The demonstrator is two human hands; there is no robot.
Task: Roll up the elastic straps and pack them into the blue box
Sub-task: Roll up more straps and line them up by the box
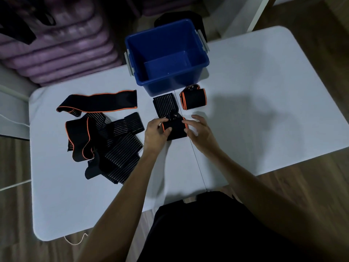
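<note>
Across the white table (255, 87) everything is laid out — at its far edge stands the blue box (166, 53), open-topped, with grey latches on both sides. Left of centre lies a loose pile of elastic straps (107, 144), black with orange edging and pale ribbing. Just beside the box's near right corner sits a finished roll (193, 99). Near centre, a half-rolled strap (172, 127) trails toward the box — the left hand (155, 132) pinches its rolled end, and the right hand (201, 130) touches it with curved fingers. No readable writing shows.
</note>
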